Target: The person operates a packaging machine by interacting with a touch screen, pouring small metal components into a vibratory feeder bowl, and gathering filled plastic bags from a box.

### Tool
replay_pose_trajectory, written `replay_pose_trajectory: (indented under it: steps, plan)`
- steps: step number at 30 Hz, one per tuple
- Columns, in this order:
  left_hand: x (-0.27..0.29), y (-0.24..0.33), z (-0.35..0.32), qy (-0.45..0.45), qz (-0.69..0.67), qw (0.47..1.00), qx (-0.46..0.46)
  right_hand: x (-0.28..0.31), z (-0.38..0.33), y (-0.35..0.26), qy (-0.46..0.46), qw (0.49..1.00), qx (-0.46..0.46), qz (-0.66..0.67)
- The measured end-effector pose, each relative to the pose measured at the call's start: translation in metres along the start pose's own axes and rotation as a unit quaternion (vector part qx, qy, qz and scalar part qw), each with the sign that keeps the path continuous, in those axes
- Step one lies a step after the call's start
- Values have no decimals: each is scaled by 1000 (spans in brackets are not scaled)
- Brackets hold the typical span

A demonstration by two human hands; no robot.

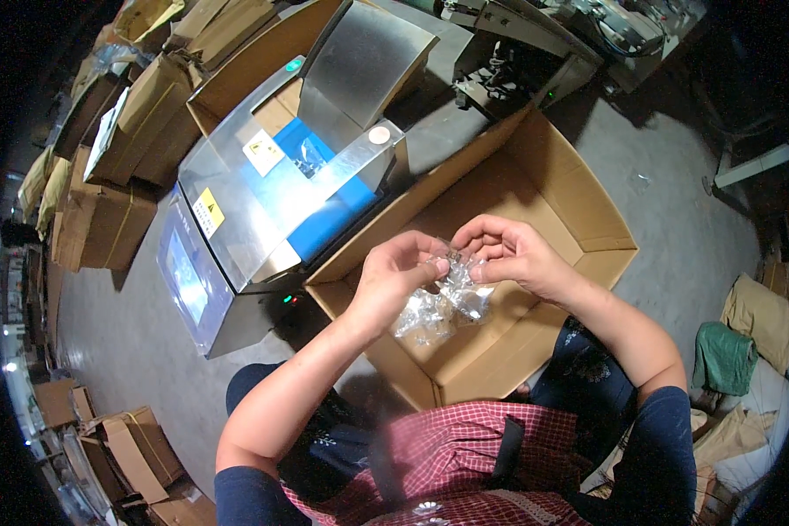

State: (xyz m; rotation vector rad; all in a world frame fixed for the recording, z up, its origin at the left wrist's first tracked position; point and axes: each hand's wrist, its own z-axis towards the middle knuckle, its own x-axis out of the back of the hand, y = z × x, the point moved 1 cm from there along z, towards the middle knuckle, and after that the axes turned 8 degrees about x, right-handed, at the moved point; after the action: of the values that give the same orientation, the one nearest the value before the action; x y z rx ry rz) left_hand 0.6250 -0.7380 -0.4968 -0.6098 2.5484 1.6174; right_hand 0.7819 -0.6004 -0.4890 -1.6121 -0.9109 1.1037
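Over a large open cardboard box [579, 184], both hands come together on small clear plastic bags [466, 301]. My left hand [396, 273] pinches the left edge of a bag between thumb and fingers. On the opposite side, my right hand [519, 256] grips the same bunch with thumb and curled fingertips. The shiny plastic hangs crumpled below the fingers. Whatever the bags contain is too small and glossy to make out. More clear bags [422, 320] show lower left, under my left hand; whether they hang or lie in the box I cannot tell.
Left of the box stands a machine with a clear cover [245, 188], a blue conveyor belt [329, 215] and a lit screen [187, 276]. Stacked cartons [105, 219] line the far left. A metal machine frame [535, 39] is at the back. Sacks and a green bundle [725, 358] lie right.
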Motion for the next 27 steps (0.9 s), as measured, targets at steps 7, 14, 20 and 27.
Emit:
replay_pose_trajectory:
  steps: [7, 14, 20, 27]
  plan:
    - [3, -6, 3, 13, 9, 999, 31, 0, 5, 1, -22, 998, -39, 33]
    - [2, -16, 6, 31, 4, 999, 18, 0, 8, 20, -28, 995, -96, 4]
    - [5, -25, 9, 13, -1, 996, 91, 3, 9, 27, 13, 997, -75, -11]
    - [2, -35, 9, -1, -37, 995, 91, 1, 10, 23, 21, 997, -70, -18]
